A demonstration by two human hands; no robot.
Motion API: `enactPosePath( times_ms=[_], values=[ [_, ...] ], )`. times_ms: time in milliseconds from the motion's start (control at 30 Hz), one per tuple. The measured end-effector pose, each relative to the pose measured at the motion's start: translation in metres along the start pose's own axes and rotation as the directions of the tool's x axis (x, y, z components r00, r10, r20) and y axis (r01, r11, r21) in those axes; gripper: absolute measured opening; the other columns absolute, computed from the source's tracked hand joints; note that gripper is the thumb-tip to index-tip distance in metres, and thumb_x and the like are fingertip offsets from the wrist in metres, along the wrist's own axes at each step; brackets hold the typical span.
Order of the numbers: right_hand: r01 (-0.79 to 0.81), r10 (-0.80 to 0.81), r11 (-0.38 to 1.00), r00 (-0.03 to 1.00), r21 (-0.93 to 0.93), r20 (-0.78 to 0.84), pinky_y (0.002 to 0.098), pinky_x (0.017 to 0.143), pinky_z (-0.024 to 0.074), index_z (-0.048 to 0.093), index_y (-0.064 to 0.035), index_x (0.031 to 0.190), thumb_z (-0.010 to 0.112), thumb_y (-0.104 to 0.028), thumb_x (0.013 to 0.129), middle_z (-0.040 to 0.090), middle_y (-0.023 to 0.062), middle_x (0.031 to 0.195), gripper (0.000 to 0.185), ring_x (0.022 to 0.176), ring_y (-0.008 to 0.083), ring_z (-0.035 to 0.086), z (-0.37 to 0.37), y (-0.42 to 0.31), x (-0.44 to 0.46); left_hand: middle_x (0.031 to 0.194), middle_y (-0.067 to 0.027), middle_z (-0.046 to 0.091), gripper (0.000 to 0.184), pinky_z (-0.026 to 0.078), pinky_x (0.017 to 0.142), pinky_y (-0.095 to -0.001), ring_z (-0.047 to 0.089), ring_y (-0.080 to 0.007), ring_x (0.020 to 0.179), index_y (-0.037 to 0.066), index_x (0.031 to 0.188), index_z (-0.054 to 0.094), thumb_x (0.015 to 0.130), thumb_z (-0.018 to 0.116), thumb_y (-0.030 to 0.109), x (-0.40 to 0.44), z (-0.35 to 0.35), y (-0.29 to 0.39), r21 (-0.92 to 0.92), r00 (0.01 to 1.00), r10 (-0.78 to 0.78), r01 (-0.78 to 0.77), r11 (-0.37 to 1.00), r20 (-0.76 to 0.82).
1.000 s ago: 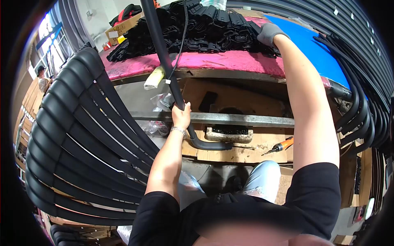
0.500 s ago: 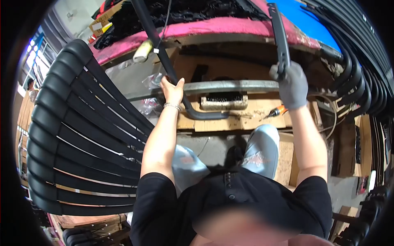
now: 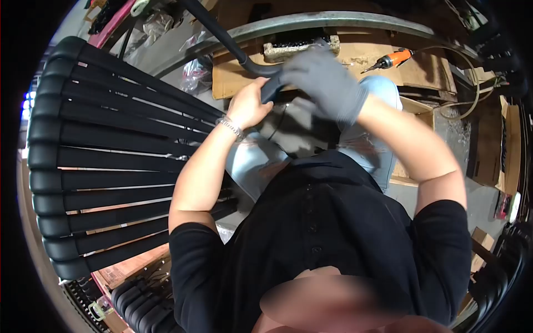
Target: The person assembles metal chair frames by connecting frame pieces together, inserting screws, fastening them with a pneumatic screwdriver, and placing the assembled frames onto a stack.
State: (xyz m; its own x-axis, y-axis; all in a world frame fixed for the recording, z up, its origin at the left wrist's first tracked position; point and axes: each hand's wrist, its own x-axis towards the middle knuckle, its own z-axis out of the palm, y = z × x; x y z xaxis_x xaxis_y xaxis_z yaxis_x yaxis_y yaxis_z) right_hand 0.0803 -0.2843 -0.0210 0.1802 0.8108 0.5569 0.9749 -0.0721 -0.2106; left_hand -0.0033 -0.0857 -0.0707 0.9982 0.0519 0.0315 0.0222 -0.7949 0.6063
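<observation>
Left fingers (image 3: 256,87) closed around black part (image 3: 271,90) | gloved right fingers (image 3: 300,71) blurred beside it, grip unclear

At the left, a row of tubes (image 3: 119,161) is fanned out. Ahead, a cardboard sheet (image 3: 241,80) is crossed by a rail (image 3: 311,21), over which a bent tube (image 3: 214,29) is laid. A block (image 3: 276,54) is set on the sheet, with a power screwdriver (image 3: 395,57) placed to its right. Plastic bags (image 3: 195,77) are gathered left of the sheet; a carton (image 3: 513,144) is stood at the far right.
</observation>
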Motion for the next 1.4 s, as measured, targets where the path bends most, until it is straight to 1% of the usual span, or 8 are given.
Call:
enactPosePath(
  times_ms=[67, 133, 267, 333, 433, 500, 600, 1400],
  values=[
    [0.125, -0.133, 0.980, 0.990, -0.156, -0.039, 0.0383, 0.072, 0.0438, 0.052, -0.0097, 0.096, 0.064, -0.018, 0.067, 0.057, 0.0102, 0.087, 0.032, 0.083, 0.0285, 0.056, 0.001, 0.030, 0.012, 0.080, -0.0089, 0.056, 0.058, 0.045, 0.067, -0.0293, 0.056, -0.0258, 0.072, 0.000, 0.110, 0.044, 0.061, 0.073, 0.013, 0.012, 0.001, 0.008, 0.126, 0.991, 0.044, -0.060, 0.990, 0.124],
    [-0.147, 0.251, 0.961, 0.817, -0.232, 0.519, 0.0385, 0.071, 0.0438, 0.053, -0.0112, 0.094, 0.065, -0.020, 0.066, 0.057, 0.0101, 0.090, 0.032, 0.083, 0.0299, 0.056, 0.006, 0.057, 0.017, 0.083, -0.0098, 0.056, 0.062, 0.044, 0.068, -0.0296, 0.056, -0.0269, 0.074, 0.000, 0.111, 0.044, 0.059, 0.074, 0.015, 0.033, -0.007, 0.014, 0.181, 0.979, 0.055, -0.091, 0.979, 0.196],
    [-0.293, 0.348, 0.937, 0.773, -0.189, 0.530, 0.0383, 0.074, 0.0450, 0.052, -0.0123, 0.100, 0.062, -0.023, 0.071, 0.057, 0.0112, 0.091, 0.032, 0.086, 0.0300, 0.056, 0.002, 0.130, -0.005, 0.092, -0.0156, 0.054, 0.060, 0.045, 0.074, -0.0335, 0.054, -0.0268, 0.086, -0.002, 0.108, 0.046, 0.059, 0.075, 0.016, 0.071, -0.007, 0.010, 0.080, 0.990, 0.122, -0.128, 0.989, 0.069],
    [-0.391, 0.472, 0.881, 0.731, -0.265, 0.493, 0.0384, 0.072, 0.0450, 0.053, -0.0129, 0.099, 0.061, -0.021, 0.072, 0.058, 0.0114, 0.088, 0.028, 0.084, 0.0311, 0.056, -0.002, 0.175, -0.038, 0.096, -0.0100, 0.051, 0.062, 0.044, 0.073, -0.0278, 0.053, -0.0186, 0.083, -0.002, 0.106, 0.044, 0.059, 0.079, 0.020, 0.080, -0.019, -0.028, -0.089, 0.892, -0.142, 0.115, 0.989, -0.429],
    [-0.501, 0.605, 0.795, 0.602, -0.343, 0.522, 0.0388, 0.071, 0.0450, 0.054, -0.0125, 0.097, 0.059, -0.020, 0.074, 0.059, 0.0121, 0.085, 0.025, 0.082, 0.0317, 0.056, 0.023, 0.220, -0.088, 0.098, -0.0114, 0.049, 0.055, 0.045, 0.077, -0.0279, 0.050, -0.0185, 0.091, -0.005, 0.100, 0.044, 0.062, 0.077, 0.017, 0.109, -0.030, -0.102, -0.260, 0.735, -0.396, 0.300, 0.918, -0.549],
    [-0.547, 0.650, 0.749, 0.498, -0.374, 0.574, 0.0390, 0.071, 0.0450, 0.054, -0.0120, 0.097, 0.058, -0.020, 0.074, 0.059, 0.0125, 0.086, 0.024, 0.082, 0.0318, 0.056, 0.039, 0.233, -0.100, 0.092, -0.0090, 0.050, 0.037, 0.046, 0.075, -0.0274, 0.053, -0.0165, 0.087, -0.003, 0.094, 0.046, 0.068, 0.071, 0.006, 0.130, -0.032, -0.109, -0.694, 0.740, -0.438, -0.053, 0.718, -0.510],
    [-0.509, 0.675, 0.728, 0.414, -0.459, 0.611, 0.0395, 0.072, 0.0450, 0.054, -0.0109, 0.097, 0.056, -0.020, 0.075, 0.059, 0.0134, 0.086, 0.023, 0.082, 0.0317, 0.057, 0.053, 0.231, -0.097, 0.088, -0.0086, 0.051, 0.027, 0.047, 0.071, -0.0278, 0.055, -0.0163, 0.079, -0.002, 0.090, 0.046, 0.072, 0.065, 0.000, 0.155, -0.021, -0.108, -0.756, 0.715, -0.450, -0.167, 0.633, -0.535],
    [-0.588, 0.469, 0.809, 0.671, 0.027, 0.574, 0.0372, 0.079, 0.0431, 0.049, -0.0100, 0.115, 0.064, -0.018, 0.072, 0.055, 0.0158, 0.093, 0.046, 0.086, 0.0328, 0.053, 0.133, 0.266, -0.109, 0.072, -0.0074, 0.053, 0.016, 0.051, 0.062, -0.0287, 0.058, -0.0172, 0.061, 0.000, 0.086, 0.047, 0.076, 0.059, -0.004, 0.165, -0.015, -0.115, -0.694, 0.676, -0.411, -0.211, 0.688, -0.612]
  ],
)
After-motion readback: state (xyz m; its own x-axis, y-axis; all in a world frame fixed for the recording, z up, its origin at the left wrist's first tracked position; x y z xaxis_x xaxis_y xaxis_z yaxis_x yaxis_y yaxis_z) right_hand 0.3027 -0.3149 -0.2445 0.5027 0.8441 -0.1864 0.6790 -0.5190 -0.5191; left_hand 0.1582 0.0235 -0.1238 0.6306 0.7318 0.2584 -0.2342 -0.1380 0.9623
